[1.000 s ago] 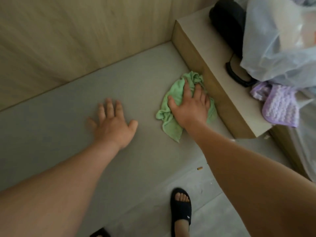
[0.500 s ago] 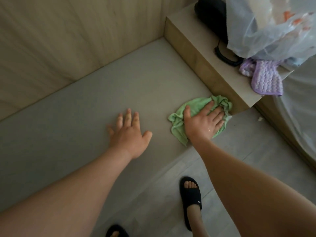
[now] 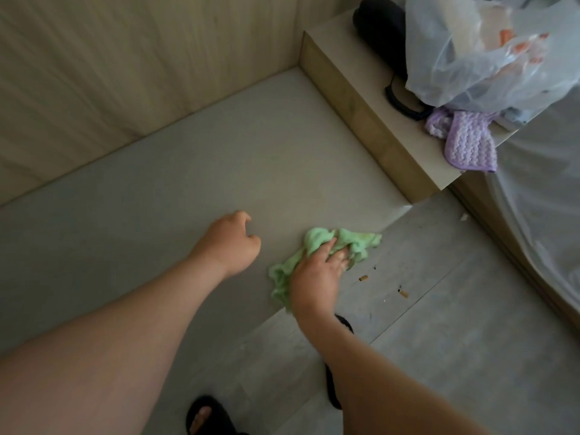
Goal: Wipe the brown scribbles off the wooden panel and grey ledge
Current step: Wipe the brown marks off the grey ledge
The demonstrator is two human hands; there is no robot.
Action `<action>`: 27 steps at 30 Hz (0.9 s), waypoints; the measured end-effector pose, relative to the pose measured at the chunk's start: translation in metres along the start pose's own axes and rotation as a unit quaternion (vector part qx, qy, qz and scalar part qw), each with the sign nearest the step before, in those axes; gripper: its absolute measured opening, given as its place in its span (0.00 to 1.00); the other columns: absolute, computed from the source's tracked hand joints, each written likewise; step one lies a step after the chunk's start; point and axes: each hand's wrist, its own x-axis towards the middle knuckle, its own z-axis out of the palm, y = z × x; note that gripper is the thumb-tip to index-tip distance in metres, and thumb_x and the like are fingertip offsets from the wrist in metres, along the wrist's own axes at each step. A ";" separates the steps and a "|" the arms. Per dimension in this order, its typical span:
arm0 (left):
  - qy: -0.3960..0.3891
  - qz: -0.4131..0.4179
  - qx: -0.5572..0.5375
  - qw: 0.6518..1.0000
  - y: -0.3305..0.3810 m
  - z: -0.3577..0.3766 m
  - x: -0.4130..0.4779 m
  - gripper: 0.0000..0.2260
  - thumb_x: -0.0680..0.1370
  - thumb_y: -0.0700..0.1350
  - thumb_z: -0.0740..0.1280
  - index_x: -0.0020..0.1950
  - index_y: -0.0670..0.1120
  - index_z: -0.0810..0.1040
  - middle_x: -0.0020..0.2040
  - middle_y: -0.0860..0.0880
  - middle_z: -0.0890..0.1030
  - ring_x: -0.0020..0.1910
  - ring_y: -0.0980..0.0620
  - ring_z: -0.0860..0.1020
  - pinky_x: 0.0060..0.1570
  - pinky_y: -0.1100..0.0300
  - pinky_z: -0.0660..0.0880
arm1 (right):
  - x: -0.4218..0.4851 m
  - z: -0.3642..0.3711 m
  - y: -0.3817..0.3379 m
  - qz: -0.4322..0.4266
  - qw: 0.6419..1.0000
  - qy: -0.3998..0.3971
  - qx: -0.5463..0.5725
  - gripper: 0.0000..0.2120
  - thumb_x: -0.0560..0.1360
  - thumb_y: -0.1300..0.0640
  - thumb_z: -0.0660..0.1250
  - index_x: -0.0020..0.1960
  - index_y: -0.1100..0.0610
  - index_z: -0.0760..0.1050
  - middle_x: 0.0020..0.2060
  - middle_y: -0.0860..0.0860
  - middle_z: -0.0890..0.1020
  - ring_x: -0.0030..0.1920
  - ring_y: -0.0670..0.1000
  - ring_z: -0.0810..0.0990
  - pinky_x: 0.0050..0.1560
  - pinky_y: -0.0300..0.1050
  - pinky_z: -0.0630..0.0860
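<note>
- The right hand (image 3: 314,274) was seen with its fingers curled into a green cloth (image 3: 361,241), which was gripped in a bunch and pressed down.
- The cloth was held at the front edge of the grey ledge (image 3: 188,171), with one end hanging past that edge over the floor (image 3: 455,340) and a tail left trailing back under the wrist.
- The left hand (image 3: 230,243) was found just beside the cloth, over the ledge, with its fingers loosely curled under and nothing held in them; whether the surface was touched by it could not be told.
- The grey ledge was laid out flat and wide in front of the person. It was bounded at the back by the upright wooden panel (image 3: 110,73) and at the right by a wooden box (image 3: 361,130).
- The top of that box was loaded with a black object (image 3: 376,23), a pale plastic bag (image 3: 486,64) and a purple knitted cloth (image 3: 470,146), the last hanging over the near corner.
- Two small brown scraps (image 3: 363,278) were scattered on the floor near the cloth.
- A black slipper (image 3: 207,412) was worn on the foot at the bottom edge, and a second was partly hidden beneath the right forearm.
- A clear plastic sheet (image 3: 549,230) was draped along the right edge.
</note>
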 end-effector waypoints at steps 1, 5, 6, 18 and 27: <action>-0.009 0.005 -0.023 1.000 0.002 0.000 -0.004 0.23 0.80 0.44 0.64 0.76 0.44 0.71 0.72 0.42 0.76 0.71 0.42 0.73 0.67 0.57 0.69 | -0.011 0.000 0.001 -0.014 0.999 -0.028 -0.023 0.33 0.84 0.62 0.54 0.83 0.64 0.42 0.80 0.70 0.45 0.81 0.70 0.47 0.81 0.59 0.51; -0.080 0.041 -0.120 0.989 0.011 -0.005 -0.019 0.33 0.71 0.42 0.68 0.77 0.52 0.70 0.77 0.46 0.70 0.72 0.49 0.71 0.58 0.61 0.70 | -0.037 -0.024 -0.002 -0.072 0.990 -0.114 -0.031 0.27 0.82 0.63 0.59 0.80 0.61 0.62 0.76 0.64 0.68 0.75 0.64 0.68 0.71 0.53 0.69; -0.103 0.056 -0.137 0.984 0.014 -0.007 -0.023 0.38 0.65 0.44 0.66 0.77 0.54 0.70 0.78 0.48 0.68 0.73 0.50 0.70 0.59 0.62 0.70 | -0.039 -0.036 -0.005 -0.098 0.987 -0.128 -0.014 0.22 0.81 0.61 0.61 0.75 0.59 0.69 0.70 0.62 0.76 0.70 0.63 0.74 0.65 0.51 0.73; -0.076 0.019 -0.196 0.977 0.074 0.002 0.002 0.25 0.76 0.54 0.73 0.70 0.45 0.75 0.61 0.41 0.83 0.56 0.43 0.83 0.58 0.47 0.81 | 0.085 -0.155 -0.046 -0.136 0.986 -0.079 -0.057 0.21 0.77 0.47 0.70 0.66 0.51 0.69 0.61 0.52 0.75 0.60 0.55 0.75 0.55 0.46 0.73; 0.094 -0.065 0.015 0.993 0.009 0.005 0.022 0.20 0.79 0.52 0.66 0.68 0.44 0.75 0.68 0.38 0.74 0.69 0.37 0.69 0.71 0.50 0.64 | 0.096 -0.071 0.003 -0.123 0.972 -0.047 -0.197 0.36 0.81 0.30 0.47 0.83 0.39 0.36 0.81 0.59 0.32 0.82 0.63 0.33 0.81 0.62 0.37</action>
